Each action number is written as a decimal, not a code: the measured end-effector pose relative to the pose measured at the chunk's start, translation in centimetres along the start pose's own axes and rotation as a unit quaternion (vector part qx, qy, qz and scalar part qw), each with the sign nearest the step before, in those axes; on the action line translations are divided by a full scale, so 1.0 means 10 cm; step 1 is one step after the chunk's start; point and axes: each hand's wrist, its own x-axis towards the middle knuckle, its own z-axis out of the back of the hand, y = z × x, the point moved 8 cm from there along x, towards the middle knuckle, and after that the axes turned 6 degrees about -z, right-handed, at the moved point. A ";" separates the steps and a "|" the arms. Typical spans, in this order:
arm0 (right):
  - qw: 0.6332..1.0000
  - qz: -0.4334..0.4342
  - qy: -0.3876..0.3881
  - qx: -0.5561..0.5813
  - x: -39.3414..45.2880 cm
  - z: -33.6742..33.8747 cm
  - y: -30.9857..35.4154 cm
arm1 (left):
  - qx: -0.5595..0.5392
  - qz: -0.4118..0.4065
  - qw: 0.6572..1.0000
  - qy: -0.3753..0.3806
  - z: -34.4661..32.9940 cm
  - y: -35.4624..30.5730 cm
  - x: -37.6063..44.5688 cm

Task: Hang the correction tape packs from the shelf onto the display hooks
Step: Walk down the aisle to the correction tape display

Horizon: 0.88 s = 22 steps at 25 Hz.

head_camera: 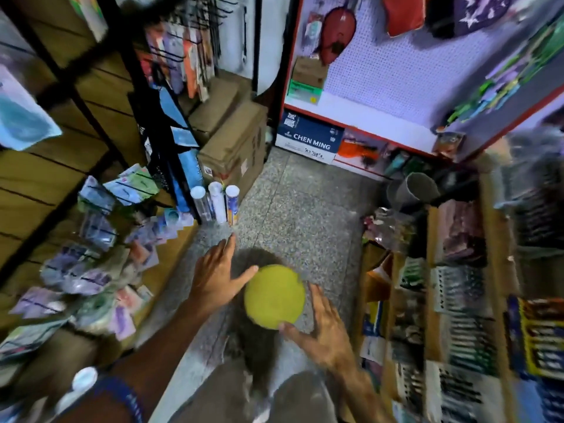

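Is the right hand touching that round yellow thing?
Touching. The head view shows the right hand with its thumb pressed against the lower edge of the round yellow thing.

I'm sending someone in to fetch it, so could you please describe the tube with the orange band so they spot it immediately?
Find the black wire display rack on the aisle's left side. Three white-capped cylindrical tubes stand on the floor at its foot; the orange-banded tube is the rightmost. Its neighbours, the clear tube and the white tube, show no orange.

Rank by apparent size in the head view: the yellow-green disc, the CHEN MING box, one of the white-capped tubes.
1. CHEN MING box
2. Yellow-green disc, a close second; it is nearer the camera, so true size is unsure
3. White-capped tube
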 end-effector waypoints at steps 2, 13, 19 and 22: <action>0.999 0.019 0.007 -0.026 0.47 0.15 0.16 | -0.012 0.029 0.999 -0.005 0.05 0.06 0.39; 0.944 0.214 0.195 -0.156 2.86 0.67 1.09 | -0.032 0.295 0.947 -0.126 0.01 0.60 1.41; 0.865 0.323 0.285 -0.259 3.34 0.60 1.54 | -0.066 0.431 0.880 -0.189 -0.03 0.54 1.07; 0.845 0.357 0.290 -0.273 3.29 0.38 1.75 | -0.111 0.493 0.830 -0.237 -0.03 0.75 0.67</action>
